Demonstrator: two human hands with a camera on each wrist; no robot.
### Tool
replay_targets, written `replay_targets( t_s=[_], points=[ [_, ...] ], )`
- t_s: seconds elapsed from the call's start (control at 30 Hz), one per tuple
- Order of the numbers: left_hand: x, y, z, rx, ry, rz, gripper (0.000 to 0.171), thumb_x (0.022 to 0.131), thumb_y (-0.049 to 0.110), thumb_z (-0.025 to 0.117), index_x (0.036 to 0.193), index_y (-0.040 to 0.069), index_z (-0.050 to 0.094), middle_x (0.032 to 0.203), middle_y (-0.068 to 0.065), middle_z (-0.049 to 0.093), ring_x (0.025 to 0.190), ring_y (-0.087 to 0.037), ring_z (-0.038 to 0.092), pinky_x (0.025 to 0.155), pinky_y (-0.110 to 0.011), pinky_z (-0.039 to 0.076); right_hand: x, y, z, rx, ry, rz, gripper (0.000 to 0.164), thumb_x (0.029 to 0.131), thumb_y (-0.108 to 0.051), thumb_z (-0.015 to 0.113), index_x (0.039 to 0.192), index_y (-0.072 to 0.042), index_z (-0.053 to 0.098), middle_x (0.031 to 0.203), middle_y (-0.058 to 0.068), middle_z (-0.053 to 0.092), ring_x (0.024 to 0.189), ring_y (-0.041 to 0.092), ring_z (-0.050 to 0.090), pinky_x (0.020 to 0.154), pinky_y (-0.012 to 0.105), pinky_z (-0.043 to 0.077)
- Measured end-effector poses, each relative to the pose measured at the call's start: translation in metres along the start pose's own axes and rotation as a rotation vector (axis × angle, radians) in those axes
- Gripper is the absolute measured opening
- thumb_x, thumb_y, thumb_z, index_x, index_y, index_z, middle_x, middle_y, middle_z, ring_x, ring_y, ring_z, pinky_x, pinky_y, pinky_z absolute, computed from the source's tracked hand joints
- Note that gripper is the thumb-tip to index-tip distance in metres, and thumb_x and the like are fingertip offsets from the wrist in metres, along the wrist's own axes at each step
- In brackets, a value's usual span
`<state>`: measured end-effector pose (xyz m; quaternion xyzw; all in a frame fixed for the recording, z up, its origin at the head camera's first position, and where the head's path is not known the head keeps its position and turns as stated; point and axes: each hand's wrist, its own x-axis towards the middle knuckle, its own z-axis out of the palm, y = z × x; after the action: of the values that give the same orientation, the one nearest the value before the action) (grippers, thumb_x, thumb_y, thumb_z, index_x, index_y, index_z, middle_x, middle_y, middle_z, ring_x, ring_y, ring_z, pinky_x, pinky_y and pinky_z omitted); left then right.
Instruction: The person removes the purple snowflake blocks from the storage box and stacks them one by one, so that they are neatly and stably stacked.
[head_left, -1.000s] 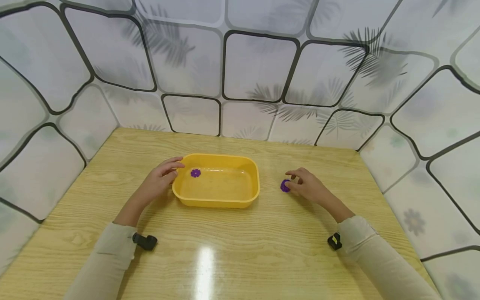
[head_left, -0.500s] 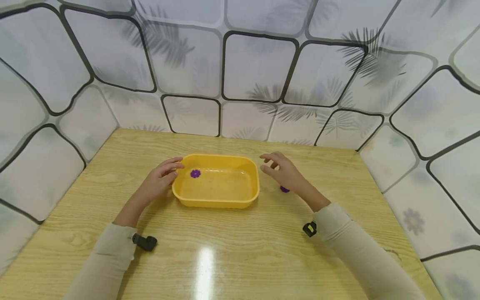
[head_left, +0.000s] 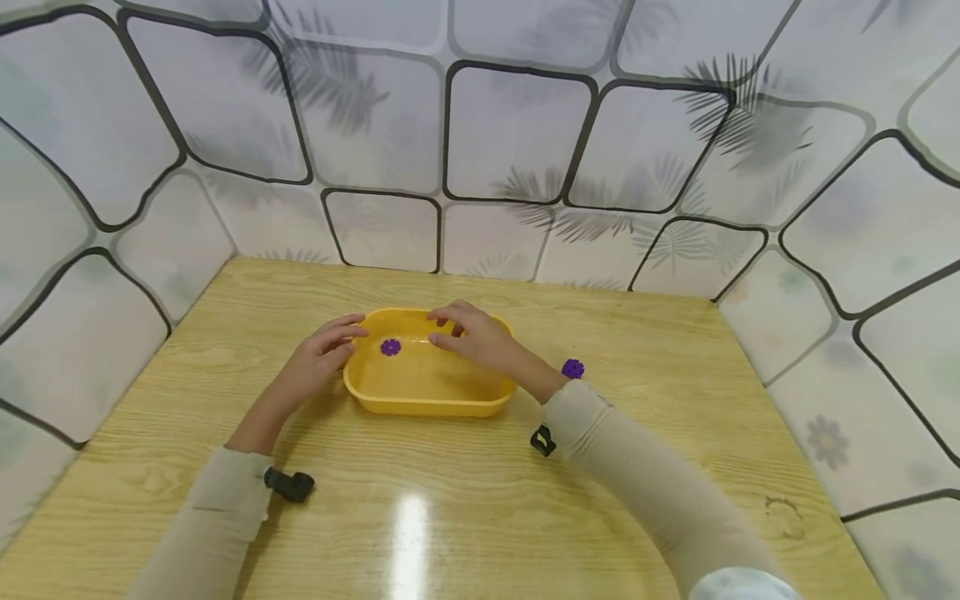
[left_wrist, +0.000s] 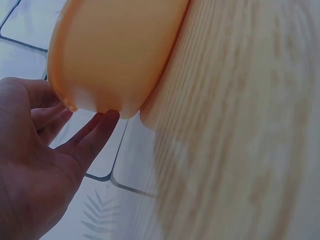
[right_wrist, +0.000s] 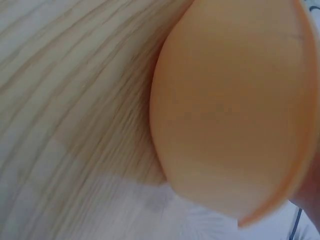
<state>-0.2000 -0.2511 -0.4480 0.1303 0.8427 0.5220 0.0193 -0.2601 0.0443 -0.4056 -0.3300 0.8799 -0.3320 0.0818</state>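
Note:
The yellow plastic tray (head_left: pixel 420 408) stands on the wooden table. My left hand (head_left: pixel 318 358) holds its left end, fingers over the rim and thumb against the outer wall; the left wrist view shows the thumb tip (left_wrist: pixel 111 117) on that wall. My right hand (head_left: pixel 480 337) is over the tray's right half, fingers bent forward, thumb and index finger apart with nothing showing between them. In the right wrist view the tray wall (right_wrist: pixel 225 110) covers most of this hand. A small purple flower-shaped disc (head_left: pixel 390 347) lies inside the tray near the left hand's fingertips.
Another purple flower-shaped piece (head_left: pixel 573 368) lies on the table right of the tray, just beyond the right forearm. Patterned wall panels (head_left: pixel 517 133) close off the back and both sides of the table (head_left: pixel 480 500). Each wrist wears a small black camera (head_left: pixel 291 485).
My right hand has left the purple piece on the table and swung left over the tray. The left hand, tray and disc inside stay where they were.

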Motion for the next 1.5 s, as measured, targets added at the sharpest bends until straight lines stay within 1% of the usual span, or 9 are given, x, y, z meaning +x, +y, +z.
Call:
replay_targets(
  t_s=[0.2,0.33,0.43,0.57,0.63,0.87,0.97,1.4,1.5],
  points=[
    [0.001,0.001,0.001,-0.003,-0.006,0.012,0.033,0.108,0.014,0.046,0.135,0.002,0.059,0.162,-0.01,0.035,0.148,-0.036,0.034,0.115,-0.033,0.042,0.018,-0.01,0.018,-0.029,-0.081,0.05,0.044,0.102,-0.038,0.06,0.14,-0.017,0.059,0.124,0.004,0.06,0.098,0.016,0.057,0.084,0.028,0.052],
    [0.0,0.002,0.0,-0.014,-0.016,0.012,0.033,0.108,0.012,0.045,0.136,0.002,0.059,0.163,-0.01,0.034,0.149,-0.036,0.033,0.109,-0.015,0.04,0.031,-0.014,0.031,-0.064,-0.122,0.051,0.045,0.101,-0.039,0.06,0.14,-0.017,0.059,0.127,0.003,0.061,0.103,0.014,0.06,0.086,0.026,0.053],
    [-0.001,0.002,0.0,-0.021,-0.015,0.014,0.033,0.107,0.009,0.045,0.135,0.0,0.058,0.162,-0.011,0.034,0.149,-0.036,0.032,0.116,-0.028,0.039,0.04,-0.013,0.042,-0.081,-0.14,0.031,0.043,0.101,-0.037,0.061,0.138,-0.015,0.061,0.13,0.004,0.062,0.111,0.015,0.06,0.091,0.027,0.053],
    [-0.002,0.003,0.0,-0.025,-0.011,0.023,0.033,0.106,0.007,0.045,0.135,-0.002,0.058,0.162,-0.014,0.034,0.149,-0.039,0.031,0.118,-0.058,0.032,0.048,-0.011,0.055,-0.109,-0.171,0.02,0.042,0.1,-0.036,0.062,0.135,-0.013,0.062,0.132,0.004,0.062,0.121,0.016,0.056,0.106,0.031,0.049],
    [-0.003,0.004,0.0,-0.021,-0.011,0.026,0.033,0.106,0.007,0.045,0.135,-0.002,0.058,0.162,-0.014,0.034,0.148,-0.039,0.032,0.117,-0.058,0.033,0.05,-0.01,0.059,-0.12,-0.182,0.035,0.043,0.1,-0.035,0.063,0.137,-0.012,0.061,0.135,0.004,0.06,0.125,0.017,0.055,0.111,0.033,0.045],
    [-0.002,0.004,-0.001,-0.019,-0.001,0.034,0.033,0.107,0.013,0.045,0.135,-0.001,0.059,0.162,-0.012,0.035,0.148,-0.037,0.033,0.105,-0.009,0.037,0.052,-0.008,0.064,-0.16,-0.187,0.06,0.05,0.1,-0.032,0.064,0.145,-0.012,0.055,0.141,0.006,0.058,0.128,0.018,0.054,0.115,0.034,0.042],
    [-0.002,0.004,-0.002,-0.028,-0.006,0.037,0.034,0.107,0.013,0.045,0.135,-0.001,0.058,0.162,-0.013,0.034,0.148,-0.038,0.033,0.098,-0.001,0.034,0.053,-0.008,0.065,-0.177,-0.195,0.054,0.05,0.099,-0.033,0.066,0.144,-0.013,0.056,0.136,0.004,0.059,0.12,0.016,0.056,0.112,0.032,0.044],
    [-0.003,0.004,-0.001,-0.012,-0.003,0.02,0.033,0.107,0.011,0.046,0.135,-0.001,0.058,0.162,-0.012,0.035,0.148,-0.037,0.033,0.106,-0.011,0.038,0.051,-0.008,0.071,-0.174,-0.211,0.051,0.037,0.098,-0.026,0.067,0.132,-0.011,0.065,0.117,0.002,0.062,0.102,0.01,0.058,0.092,0.022,0.05],
    [-0.003,0.004,-0.001,-0.012,-0.006,0.018,0.033,0.107,0.011,0.046,0.135,-0.002,0.058,0.162,-0.012,0.034,0.148,-0.037,0.033,0.112,-0.021,0.039,0.051,-0.007,0.072,-0.178,-0.217,0.061,0.036,0.099,-0.025,0.066,0.131,-0.011,0.066,0.116,0.001,0.064,0.103,0.011,0.059,0.093,0.023,0.05]
  ],
)
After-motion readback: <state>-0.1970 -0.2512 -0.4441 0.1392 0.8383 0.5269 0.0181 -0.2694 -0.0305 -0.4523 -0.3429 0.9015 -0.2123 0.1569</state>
